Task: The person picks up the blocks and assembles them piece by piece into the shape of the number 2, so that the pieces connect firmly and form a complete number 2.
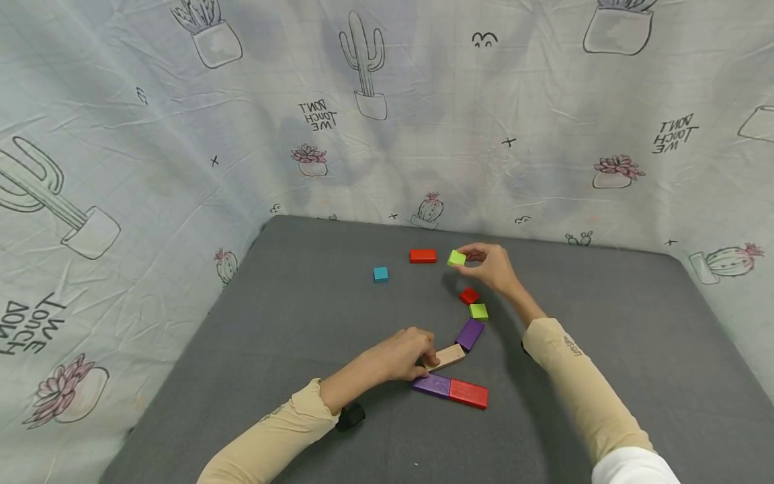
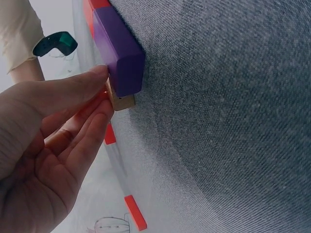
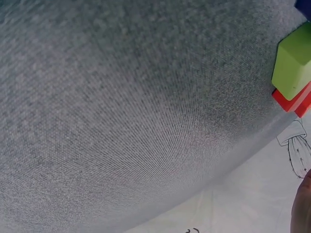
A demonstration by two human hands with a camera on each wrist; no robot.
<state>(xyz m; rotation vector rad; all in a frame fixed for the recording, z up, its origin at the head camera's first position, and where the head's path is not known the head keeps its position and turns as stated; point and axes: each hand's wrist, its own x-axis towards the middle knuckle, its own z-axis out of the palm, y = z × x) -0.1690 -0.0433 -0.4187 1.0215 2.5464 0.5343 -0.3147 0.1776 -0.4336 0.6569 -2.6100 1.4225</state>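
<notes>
In right fingers (image 1: 476, 248), lime-green block (image 1: 456, 258)

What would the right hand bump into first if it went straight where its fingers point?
Probably the red block left of the green block that the right hand pinches; the hand looks raised, so it might pass over.

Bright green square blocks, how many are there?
2. The right hand pinches one bright green square block; the other green block sits on the grey fabric surface, between a small red block and a purple rectangular block. Others might be hidden.
</notes>
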